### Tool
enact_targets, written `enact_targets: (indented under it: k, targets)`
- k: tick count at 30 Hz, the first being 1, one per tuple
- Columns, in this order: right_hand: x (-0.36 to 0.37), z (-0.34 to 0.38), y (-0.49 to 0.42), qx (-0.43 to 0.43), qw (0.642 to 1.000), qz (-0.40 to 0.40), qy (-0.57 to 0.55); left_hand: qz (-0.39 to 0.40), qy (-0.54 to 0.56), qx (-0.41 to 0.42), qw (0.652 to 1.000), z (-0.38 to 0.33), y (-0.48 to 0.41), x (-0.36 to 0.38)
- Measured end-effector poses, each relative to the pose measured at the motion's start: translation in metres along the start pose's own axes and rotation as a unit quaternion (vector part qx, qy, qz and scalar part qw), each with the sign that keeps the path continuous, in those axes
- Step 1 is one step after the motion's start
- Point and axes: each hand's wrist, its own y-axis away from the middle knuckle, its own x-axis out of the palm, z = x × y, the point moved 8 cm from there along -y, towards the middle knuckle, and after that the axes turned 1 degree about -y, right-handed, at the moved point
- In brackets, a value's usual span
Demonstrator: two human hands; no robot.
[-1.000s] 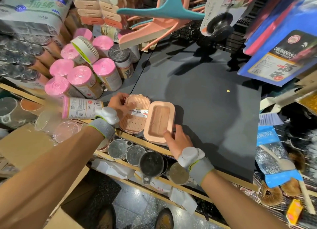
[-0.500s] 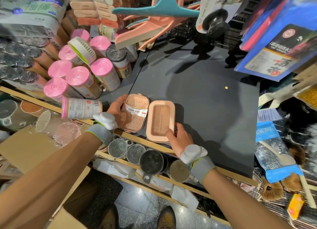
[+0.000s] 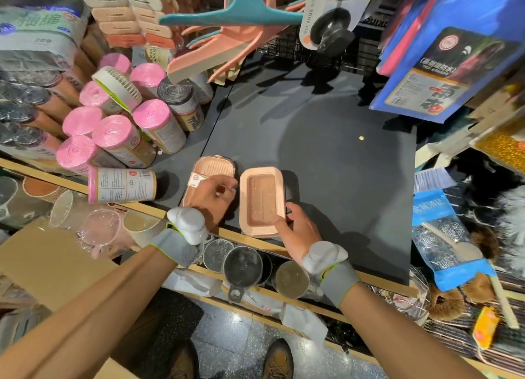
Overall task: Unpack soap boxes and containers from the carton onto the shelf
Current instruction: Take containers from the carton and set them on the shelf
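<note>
So the right hand [image 3: 298, 230] is closed in a pinching grip on the near right corner of the smooth soap box [image 3: 261, 199]. The thumb is laid on the rim and the other fingers are tucked down the outer side, mostly hidden. The left hand [image 3: 211, 192] is laid over the ridged soap box [image 3: 211, 165], its grip curled and the fingertips bent down at the box's right edge. Whether that edge is hooked or just pressed can't be told.

Both boxes are set flat at the front of the shelf [image 3: 326, 157], side by side with a thin gap, long sides parallel. They're probably being squared up against the wooden lip [image 3: 147, 208], and held by the edges so they can be slid rather than lifted.

Both look like peach-pink plastic, shaped as rounded rectangles. The smooth one is a shallow tray with a raised rim and a flat wood-toned floor. The ridged one is grooved on top, with a white label stuck across it. The shelf board is matte and dark.

Pink-capped rolls [image 3: 113, 135] are stacked just to the left. The carton [image 3: 42, 265] is down at lower left, inside not seen.
</note>
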Motion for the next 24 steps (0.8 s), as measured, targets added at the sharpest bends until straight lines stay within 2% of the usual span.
enact_targets:
  k: [9,13,19,24]
  targets:
    - [-0.024,-0.022,-0.001,0.002,0.999,-0.043,0.012,0.108,0.106,0.014,0.988,-0.014,0.017,0.056]
    - [-0.047,-0.033,0.0,0.003,0.997,-0.076,0.0,0.114,0.161,0.0,0.98,-0.026,0.019,0.075]
    - [-0.094,-0.062,0.004,0.008,0.99,-0.129,-0.057,0.177,0.18,0.028,0.967,-0.054,0.023,0.131]
    - [-0.135,-0.091,0.001,0.018,0.983,-0.177,-0.052,0.203,0.194,0.053,0.958,-0.087,0.019,0.177]
